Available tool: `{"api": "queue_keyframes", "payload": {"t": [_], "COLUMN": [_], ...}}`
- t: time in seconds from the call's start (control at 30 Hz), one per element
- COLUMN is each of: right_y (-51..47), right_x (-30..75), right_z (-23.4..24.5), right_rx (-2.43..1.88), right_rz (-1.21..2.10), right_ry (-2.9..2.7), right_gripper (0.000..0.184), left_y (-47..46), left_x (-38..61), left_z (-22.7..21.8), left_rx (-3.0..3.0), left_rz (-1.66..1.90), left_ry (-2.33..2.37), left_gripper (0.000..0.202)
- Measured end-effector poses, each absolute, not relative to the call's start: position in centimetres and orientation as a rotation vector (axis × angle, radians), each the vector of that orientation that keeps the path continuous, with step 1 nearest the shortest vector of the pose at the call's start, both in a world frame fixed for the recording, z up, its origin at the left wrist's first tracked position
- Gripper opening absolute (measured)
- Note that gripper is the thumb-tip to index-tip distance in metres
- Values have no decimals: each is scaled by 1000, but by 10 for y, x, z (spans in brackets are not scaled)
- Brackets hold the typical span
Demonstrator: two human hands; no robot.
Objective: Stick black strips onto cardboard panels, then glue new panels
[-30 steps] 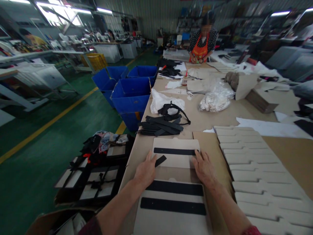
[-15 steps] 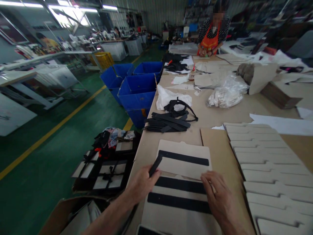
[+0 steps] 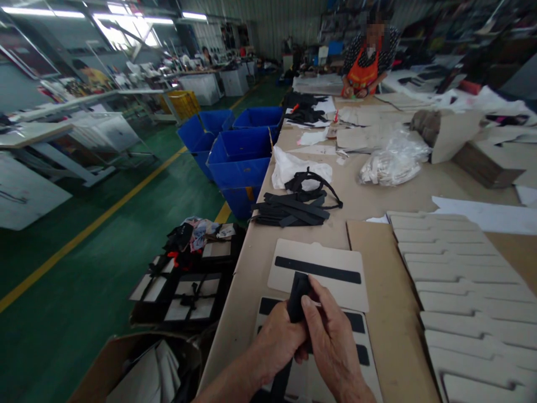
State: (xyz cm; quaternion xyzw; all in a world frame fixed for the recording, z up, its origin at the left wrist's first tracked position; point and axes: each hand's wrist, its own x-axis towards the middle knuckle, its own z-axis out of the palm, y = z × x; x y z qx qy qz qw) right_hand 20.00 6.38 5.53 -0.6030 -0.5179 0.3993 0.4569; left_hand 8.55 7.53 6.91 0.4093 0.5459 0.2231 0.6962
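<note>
Both hands, left [image 3: 280,341] and right [image 3: 331,336], pinching black strip [image 3: 297,296] over card [image 3: 319,274]. Probably mid-peel; next needs straight placement under existing stripe [image 3: 318,270].

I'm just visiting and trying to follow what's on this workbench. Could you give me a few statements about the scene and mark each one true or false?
1. Both hands hold one black strip. True: the left hand and right hand meet around it.
2. The card just beyond the hands carries three black bands. False: only one band shows on it.
3. Blue bins stand on the floor left of the table. True.
4. The pile of loose black strips lies in a blue bin. False: it lies on the table, beyond the card.
5. A stack of pale cut cards lies to the right. True.
</note>
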Motion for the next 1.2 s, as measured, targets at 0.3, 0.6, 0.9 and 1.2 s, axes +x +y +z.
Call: {"api": "queue_keyframes", "payload": {"t": [0.3,0.6,0.9,1.2], "right_y": [74,64,147,247], "right_x": [214,204,270,230], "right_z": [44,44,38,2], "right_rx": [-1390,-1003,-985,-1561], "right_rz": [1031,1773,1448,1248], "right_ry": [-744,-311,-268,-1731], "right_gripper": [20,29,31,17], "left_y": [82,79,109,175], "left_x": [88,95,37,39], "left_z": [76,64,92,36], "left_rx": [696,733,1335,2255], "left_rz": [661,564,114,-10], "left_ry": [1177,1197,1349,1681], "left_gripper": [45,61,43,34]}}
